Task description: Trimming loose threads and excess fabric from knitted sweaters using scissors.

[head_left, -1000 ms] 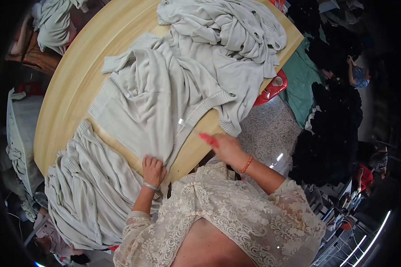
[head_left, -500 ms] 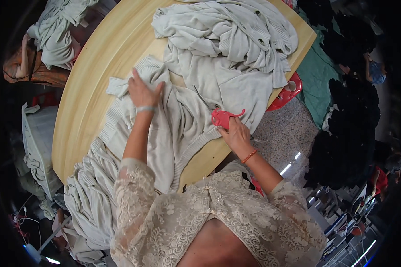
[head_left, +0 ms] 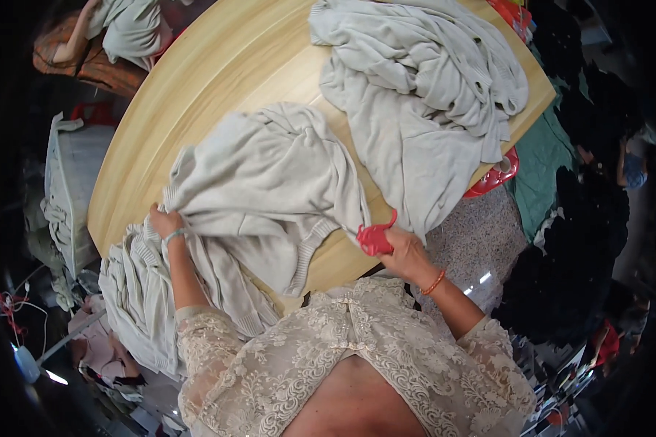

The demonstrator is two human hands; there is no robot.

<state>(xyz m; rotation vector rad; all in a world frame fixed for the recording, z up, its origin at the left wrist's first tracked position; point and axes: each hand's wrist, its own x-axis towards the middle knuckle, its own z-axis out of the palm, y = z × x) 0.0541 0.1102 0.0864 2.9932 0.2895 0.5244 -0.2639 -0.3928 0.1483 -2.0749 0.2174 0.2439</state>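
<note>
A pale grey knit sweater (head_left: 262, 171) lies spread and rumpled on the wooden table, its ribbed edge toward me. At its left side my left hand (head_left: 166, 222) is closed on the edge of the knit, fingers pinched around the fabric. My right hand (head_left: 410, 256) grips a pair of scissors (head_left: 376, 237) by handles that look wrapped in red. Their blade points left toward the sweater's right side and is hard to see against it. Beside my left forearm, a heap of similar knitwear (head_left: 135, 298) hangs over the table's near left edge.
A larger pile of pale grey knits (head_left: 430, 80) covers the table's far right. The curved wooden table (head_left: 219, 69) ends close to my body. Right of it are a red stool (head_left: 494, 177), green cloth (head_left: 543, 164) and black fabric heaps (head_left: 568, 255). Another person's arm (head_left: 73, 36) shows at upper left.
My left hand has moved down and left from the sweater's top to its left edge and closed on it. The sweater has been turned over or shifted. My right hand, with the scissors, is slightly lower.
</note>
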